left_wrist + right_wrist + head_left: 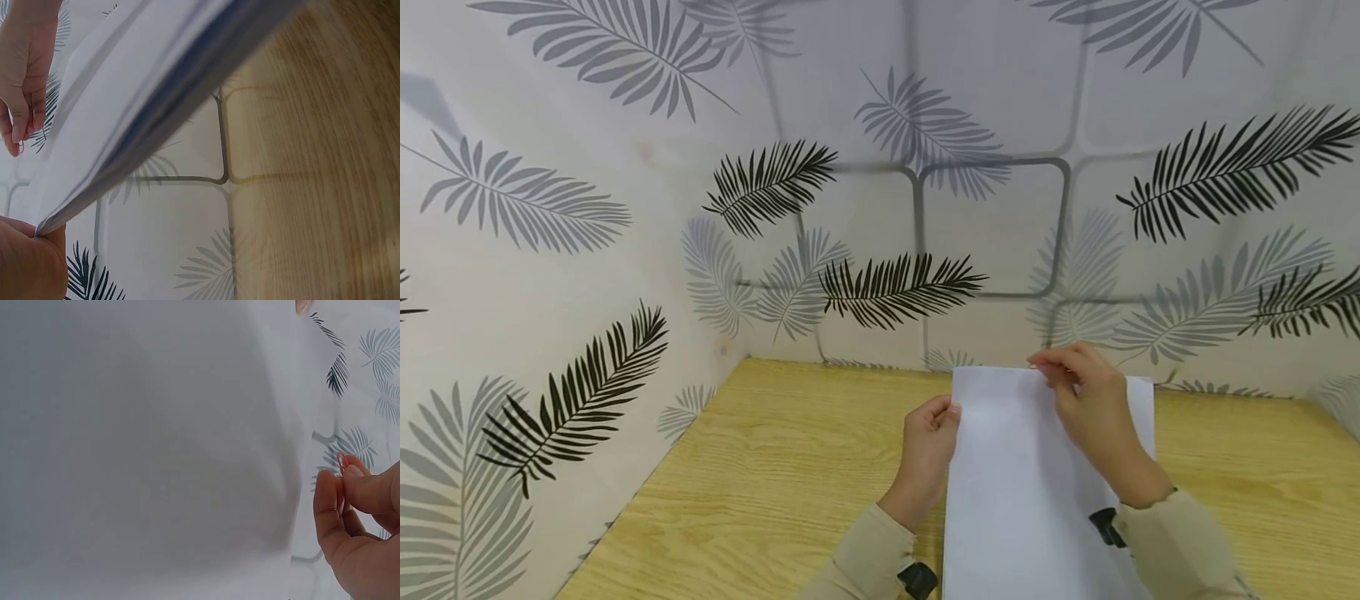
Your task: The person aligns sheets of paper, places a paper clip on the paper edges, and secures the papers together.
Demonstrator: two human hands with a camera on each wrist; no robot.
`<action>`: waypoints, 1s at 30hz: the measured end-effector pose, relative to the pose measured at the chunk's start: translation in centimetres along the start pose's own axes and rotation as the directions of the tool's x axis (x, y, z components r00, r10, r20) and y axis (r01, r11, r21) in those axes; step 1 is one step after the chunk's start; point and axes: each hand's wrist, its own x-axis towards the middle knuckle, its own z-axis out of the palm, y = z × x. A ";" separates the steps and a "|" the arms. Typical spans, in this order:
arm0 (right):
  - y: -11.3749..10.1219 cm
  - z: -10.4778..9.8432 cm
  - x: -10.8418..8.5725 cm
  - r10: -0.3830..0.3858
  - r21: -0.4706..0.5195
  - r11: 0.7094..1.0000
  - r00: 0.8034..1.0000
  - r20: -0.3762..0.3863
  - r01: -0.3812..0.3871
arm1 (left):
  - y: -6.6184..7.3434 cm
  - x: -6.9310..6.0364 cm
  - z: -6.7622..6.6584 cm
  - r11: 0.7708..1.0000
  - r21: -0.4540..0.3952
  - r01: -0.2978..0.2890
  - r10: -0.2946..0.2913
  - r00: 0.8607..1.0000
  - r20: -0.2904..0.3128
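A stack of white paper sheets (1000,483) is held up off the wooden table, its layered edge (156,112) showing in the left wrist view. My left hand (927,450) grips the stack's left edge near the top, thumb in front. Close to the top edge, my right hand (1097,408) pinches a small pink paper clip (342,462) between thumb and fingertips. The paper clip (20,146) also shows in the left wrist view, apart from the paper there. The lower end of the stack runs out of the head view.
A light wooden table (775,467) spreads beneath the hands. Behind it and at the left rise walls (865,208) covered with a leaf and grey-line pattern. Dark straps (917,579) sit at both sleeve cuffs.
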 end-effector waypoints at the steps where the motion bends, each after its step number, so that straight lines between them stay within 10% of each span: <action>1: 0.0 0.1 0.0 0.001 0.001 1.000 1.000 0.002 -0.001 | 0.0 0.0 0.0 1.000 -0.002 0.005 -0.005 1.000 0.000; 30: -0.5 1.6 0.0 0.039 0.044 0.998 0.998 0.046 -0.041 | 0.2 -0.3 0.4 1.000 0.008 -0.009 0.009 1.000 0.001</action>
